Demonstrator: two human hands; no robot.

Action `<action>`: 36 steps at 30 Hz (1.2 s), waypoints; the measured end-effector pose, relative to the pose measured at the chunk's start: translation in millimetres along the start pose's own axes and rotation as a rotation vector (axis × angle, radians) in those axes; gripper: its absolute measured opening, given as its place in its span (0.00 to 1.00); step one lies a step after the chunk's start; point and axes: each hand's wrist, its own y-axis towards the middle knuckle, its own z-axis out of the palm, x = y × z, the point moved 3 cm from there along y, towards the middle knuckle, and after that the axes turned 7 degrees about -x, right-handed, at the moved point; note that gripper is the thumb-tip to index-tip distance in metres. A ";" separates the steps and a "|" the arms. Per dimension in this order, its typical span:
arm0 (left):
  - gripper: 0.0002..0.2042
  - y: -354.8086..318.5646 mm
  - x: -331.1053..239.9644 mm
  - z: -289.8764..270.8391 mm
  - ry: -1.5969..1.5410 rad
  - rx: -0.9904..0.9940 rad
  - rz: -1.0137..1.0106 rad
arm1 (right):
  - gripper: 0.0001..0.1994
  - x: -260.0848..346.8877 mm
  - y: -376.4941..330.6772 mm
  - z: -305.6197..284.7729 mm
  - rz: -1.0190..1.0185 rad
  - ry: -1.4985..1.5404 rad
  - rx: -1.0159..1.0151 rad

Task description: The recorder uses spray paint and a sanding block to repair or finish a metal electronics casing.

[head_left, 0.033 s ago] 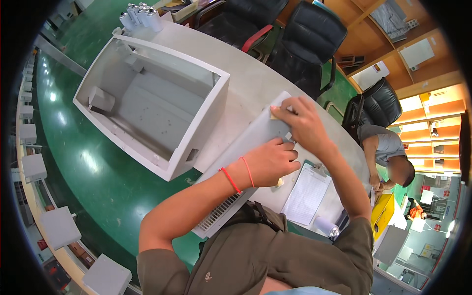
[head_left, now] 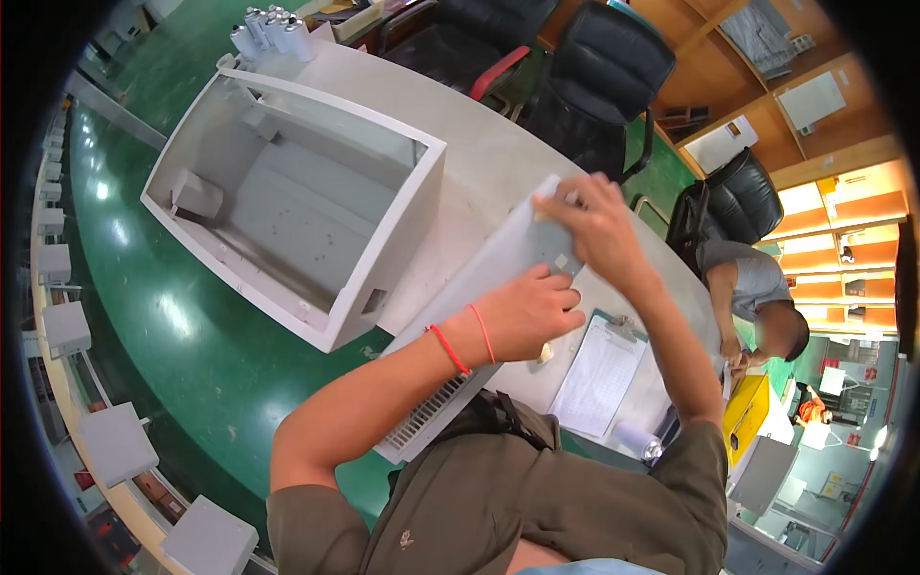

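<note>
Both hands on the grey panel, centre frame

Currently the grey panel lies tilted across the middle of the frame, its upper corner at centre-right and its slotted vent end toward lower centre, near the person's chest. Left hand lies flat on the panel face, fingers spread and pressing; its grip is not closed around anything. Two red cords sit on that wrist. Right hand is at the panel's upper corner, fingertips pinched on the edge there; a small pale piece shows under the fingers, but what it is cannot be told.

Upper left of frame: an open grey metal box stands on the counter, its hollow side facing the camera, just beside the panel. Right of the left hand, lower centre-right: a clipboard with paper lies on the counter. Top left: a cluster of white cylinders. Top centre: black office chairs. Right edge: another person bent over.
</note>
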 end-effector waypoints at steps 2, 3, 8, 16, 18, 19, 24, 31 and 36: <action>0.10 -0.3 -0.1 1.2 -0.006 -0.013 0.004 | 0.24 -1.3 2.9 1.0 -0.001 -0.045 -0.025; 0.10 0.3 -1.1 3.7 -0.003 -0.034 0.020 | 0.24 -1.8 4.3 0.9 -0.003 -0.071 -0.039; 0.10 -0.1 -1.6 1.8 -0.001 -0.039 0.009 | 0.24 -11.2 10.9 -3.4 0.034 -0.084 0.003; 0.11 1.1 -1.1 -0.5 -0.013 -0.004 0.003 | 0.26 -8.1 9.1 -6.9 0.028 -0.124 0.013; 0.12 0.0 -0.7 2.4 0.002 -0.026 0.007 | 0.25 7.1 2.0 1.6 -0.041 -0.071 0.048; 0.12 -0.5 -1.0 3.7 0.005 -0.037 0.012 | 0.25 11.9 -1.3 4.1 -0.072 -0.048 0.068; 0.11 -0.4 -1.4 2.1 -0.011 -0.050 0.011 | 0.23 3.2 5.1 -4.0 -0.069 -0.210 0.052; 0.07 -0.2 -0.9 2.1 -0.006 -0.029 0.010 | 0.24 1.0 2.9 -8.0 -0.076 -0.212 0.072; 0.07 -0.7 -0.2 1.8 0.004 -0.048 0.018 | 0.28 -5.3 11.6 -16.3 -0.103 -0.240 0.109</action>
